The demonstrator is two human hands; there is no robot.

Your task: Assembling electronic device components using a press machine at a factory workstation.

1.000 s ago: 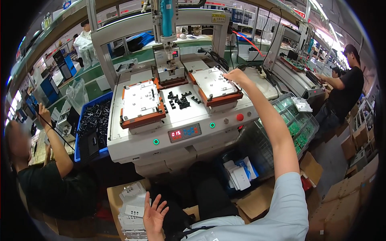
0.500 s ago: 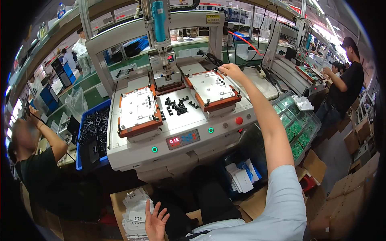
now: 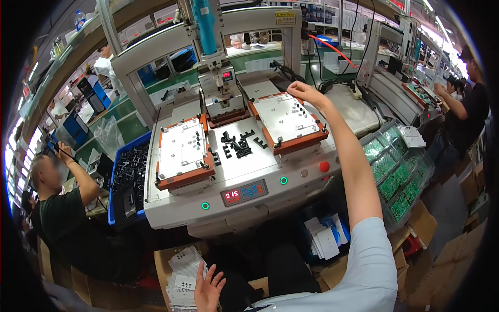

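Observation:
My right hand (image 3: 309,94) reaches across to the far edge of the right fixture (image 3: 300,144). Its fingers are pinched together at the far corner of a white panel (image 3: 278,118); what they grip there is too small to make out. My left hand (image 3: 208,291) is low in front of me with its fingers spread and nothing in it. Beside it, white panels (image 3: 183,268) are stacked in a cardboard box. Another white panel (image 3: 179,148) lies in the orange-edged left fixture (image 3: 179,180). Black plastic clips (image 3: 240,147) lie loose between the two fixtures.
A screwdriving head (image 3: 223,96) stands behind the fixtures. The machine's front carries a control panel (image 3: 244,192) and a red button (image 3: 324,166). A blue bin (image 3: 111,200) of black parts is at left, a clear tray (image 3: 397,179) of green boards at right. Co-workers flank me.
The whole view has shifted slightly, with the machine now a little lower and to the right. My right hand stays at the same fixture corner, and my left hand remains spread.

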